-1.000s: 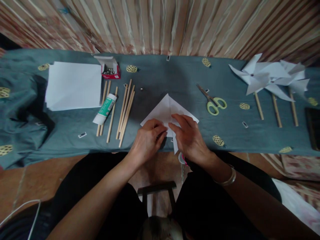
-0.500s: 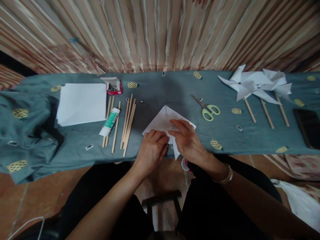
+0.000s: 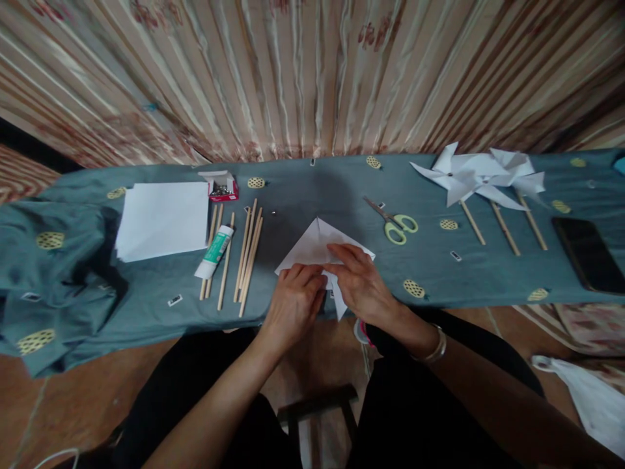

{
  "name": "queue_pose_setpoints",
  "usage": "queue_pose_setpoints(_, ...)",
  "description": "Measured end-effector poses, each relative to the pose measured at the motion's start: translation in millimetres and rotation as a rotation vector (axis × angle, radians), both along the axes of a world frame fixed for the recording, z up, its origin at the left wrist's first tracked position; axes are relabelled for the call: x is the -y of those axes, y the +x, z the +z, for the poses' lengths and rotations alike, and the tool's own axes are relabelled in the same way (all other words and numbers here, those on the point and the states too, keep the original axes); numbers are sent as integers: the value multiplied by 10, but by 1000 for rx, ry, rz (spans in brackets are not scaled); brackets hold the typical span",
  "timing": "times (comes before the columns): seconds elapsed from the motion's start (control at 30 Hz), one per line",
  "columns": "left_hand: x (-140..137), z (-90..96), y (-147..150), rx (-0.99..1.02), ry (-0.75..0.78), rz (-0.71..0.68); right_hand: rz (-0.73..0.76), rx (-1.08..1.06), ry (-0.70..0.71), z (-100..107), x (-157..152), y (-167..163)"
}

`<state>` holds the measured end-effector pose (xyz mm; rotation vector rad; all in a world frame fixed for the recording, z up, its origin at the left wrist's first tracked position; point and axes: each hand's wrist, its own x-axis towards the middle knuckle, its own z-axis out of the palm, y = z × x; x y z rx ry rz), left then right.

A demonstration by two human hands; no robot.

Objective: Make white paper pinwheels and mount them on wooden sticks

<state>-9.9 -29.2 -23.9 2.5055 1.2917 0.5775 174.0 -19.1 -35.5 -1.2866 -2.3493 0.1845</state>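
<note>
A folded white sheet of paper [image 3: 312,244] lies at the near middle of the table, one corner pointing away from me and a narrow flap hanging toward the near edge. My left hand [image 3: 299,293] is closed on its near left part, fingers bent over the paper. My right hand [image 3: 359,280], with a bangle on the wrist, is closed on the near right part, fingertips close to those of the left. The fingers hide the paper's centre. To the right of the sheet lie green-handled scissors [image 3: 394,223], touched by neither hand.
Left of my hands are wooden sticks [image 3: 249,260], a glue stick [image 3: 215,252], a stack of white paper [image 3: 163,218] and a small open red box [image 3: 222,187] of metal pins. Several paper pinwheels [image 3: 476,172] and a black phone [image 3: 588,254] lie to the right.
The view has tilted and turned slightly, so the table sits lower in the picture. Both hands keep nearly the same hold on the paper.
</note>
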Motion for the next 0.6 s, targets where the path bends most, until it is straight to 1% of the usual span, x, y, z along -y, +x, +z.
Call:
queue_pose_setpoints(0.17,-18,9,-13,-14,-10,-32,-41,-133,-79,-2,-66,43)
queue_pose_setpoints(0.33,-46,46,-13,-34,-28,-52,-35,-148,-95,46,-111,8)
queue_pose_setpoints(0.47,-59,57,-6,-45,-15,-65,-13,-168,-109,191,-89,190)
queue_pose_setpoints(0.6,-54,53,0,-59,-1,-67,88,-74,-251,306,55,423)
